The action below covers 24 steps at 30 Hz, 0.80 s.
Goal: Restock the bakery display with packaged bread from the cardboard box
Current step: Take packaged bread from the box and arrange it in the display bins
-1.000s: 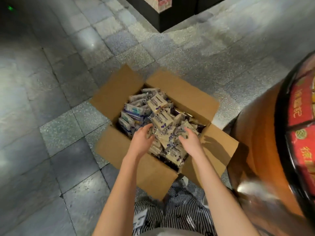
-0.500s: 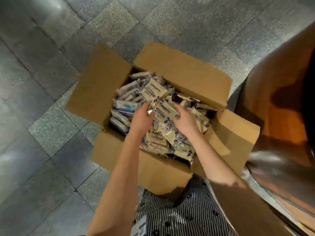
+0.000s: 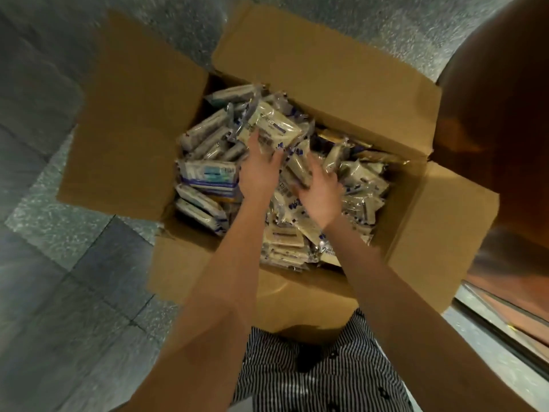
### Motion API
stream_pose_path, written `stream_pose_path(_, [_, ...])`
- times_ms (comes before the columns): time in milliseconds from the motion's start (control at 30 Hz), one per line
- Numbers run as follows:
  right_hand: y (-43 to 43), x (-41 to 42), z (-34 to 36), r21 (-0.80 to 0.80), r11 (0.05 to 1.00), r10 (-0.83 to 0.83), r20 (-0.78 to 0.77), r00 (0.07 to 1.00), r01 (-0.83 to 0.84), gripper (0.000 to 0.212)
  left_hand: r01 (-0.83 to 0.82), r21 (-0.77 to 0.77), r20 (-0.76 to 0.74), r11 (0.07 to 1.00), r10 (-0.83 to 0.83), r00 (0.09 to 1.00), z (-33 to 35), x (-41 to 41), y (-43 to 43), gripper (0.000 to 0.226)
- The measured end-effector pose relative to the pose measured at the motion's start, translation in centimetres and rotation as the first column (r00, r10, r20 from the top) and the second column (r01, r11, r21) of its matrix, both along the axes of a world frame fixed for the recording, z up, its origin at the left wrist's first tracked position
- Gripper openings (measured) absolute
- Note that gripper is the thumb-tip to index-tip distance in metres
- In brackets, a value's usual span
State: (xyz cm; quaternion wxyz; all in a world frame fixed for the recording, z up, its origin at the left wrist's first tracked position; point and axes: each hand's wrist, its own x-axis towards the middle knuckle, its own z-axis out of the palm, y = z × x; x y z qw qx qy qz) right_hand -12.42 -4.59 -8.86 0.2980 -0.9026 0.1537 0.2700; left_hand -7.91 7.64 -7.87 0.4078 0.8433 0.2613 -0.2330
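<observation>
An open cardboard box (image 3: 315,69) stands on the floor, flaps spread, filled with several clear-wrapped bread packets (image 3: 356,188). My left hand (image 3: 258,171) is inside the box, fingers curled round a pale bread packet (image 3: 276,129) that sits lifted above the pile. My right hand (image 3: 320,194) is just beside it, fingers wrapped round another bread packet (image 3: 300,168). Blue-and-white packets (image 3: 208,176) are stacked on edge along the box's left side.
Grey stone floor tiles (image 3: 74,292) surround the box. A rounded orange-brown display stand (image 3: 499,129) rises close on the right, almost touching the box's right flap. My striped clothing (image 3: 312,373) shows below the box.
The camera has come much closer over the box. Both hands have reached deeper into the pile and closed round packets; the left one has raised its packet.
</observation>
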Motion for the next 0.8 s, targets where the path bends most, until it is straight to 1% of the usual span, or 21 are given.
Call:
stream_pose_path(67, [0.5, -0.5, -0.7, 0.025, 0.999, -0.042, 0.006, 0.999, 0.042, 0.075, -0.045, -0.044, 0.002, 0.998, 0.045, 0.999, -0.4, 0.5, -0.4, 0.07])
stream_pose_path(133, [0.7, -0.9, -1.2, 0.032, 0.996, -0.083, 0.038, 0.996, 0.082, 0.071, -0.19, -0.15, 0.01, 0.97, 0.194, 0.981, -0.8, 0.6, -0.6, 0.069])
stream_pose_path(200, [0.6, -1.1, -1.1, 0.041, 0.993, -0.116, 0.022, 0.993, 0.115, 0.065, -0.34, -0.272, 0.007, 0.9, 0.355, 0.935, -0.9, 0.5, -0.6, 0.067])
stream_pose_path(233, [0.5, -1.3, -0.8, 0.056, 0.99, -0.126, -0.008, 0.992, 0.126, 0.062, -0.39, -0.33, 0.007, 0.86, 0.415, 0.91, -0.8, 0.3, -0.6, 0.067])
stream_pose_path(300, [0.1, -1.8, 0.0, 0.119, 0.978, -0.164, -0.059, 0.985, 0.17, 0.056, -0.446, -0.414, -0.009, 0.794, 0.486, 0.874, -0.2, -0.1, -0.5, 0.065])
stream_pose_path(367, [-0.6, -2.7, 1.7, 0.149, 0.962, -0.218, -0.091, 0.972, 0.23, 0.049, -0.469, -0.443, -0.035, 0.764, 0.507, 0.861, 0.8, -0.7, -0.4, 0.061])
stream_pose_path(433, [-1.6, -3.6, 4.1, 0.148, 0.949, -0.272, -0.07, 0.96, 0.28, 0.043, -0.474, -0.456, -0.047, 0.753, 0.511, 0.858, 2.3, -1.4, 0.0, 0.057])
stream_pose_path(500, [-2.5, -4.6, 7.0, 0.198, 0.921, -0.341, -0.004, 0.94, 0.335, 0.043, -0.452, -0.485, -0.035, 0.749, 0.5, 0.865, 4.3, -2.4, 0.5, 0.055])
stream_pose_path(533, [-3.0, -5.0, 8.3, 0.233, 0.901, -0.381, 0.022, 0.924, 0.366, 0.047, -0.427, -0.5, -0.021, 0.754, 0.482, 0.876, 5.5, -2.9, 0.9, 0.057])
stream_pose_path(600, [-3.6, -5.5, 10.9, 0.306, 0.861, -0.44, 0.046, 0.897, 0.407, 0.06, -0.351, -0.528, 0.027, 0.774, 0.428, 0.903, 7.7, -4.1, 1.6, 0.06])
stream_pose_path(700, [-4.1, -6.1, 14.8, 0.436, 0.807, -0.486, 0.104, 0.868, 0.399, 0.082, -0.249, -0.57, 0.07, 0.783, 0.348, 0.935, 11.3, -6.0, 2.1, 0.058])
stream_pose_path(800, [-4.3, -6.5, 18.2, 0.515, 0.773, -0.523, 0.186, 0.832, 0.371, 0.086, -0.191, -0.568, 0.119, 0.801, 0.31, 0.943, 14.0, -8.3, 2.4, 0.047])
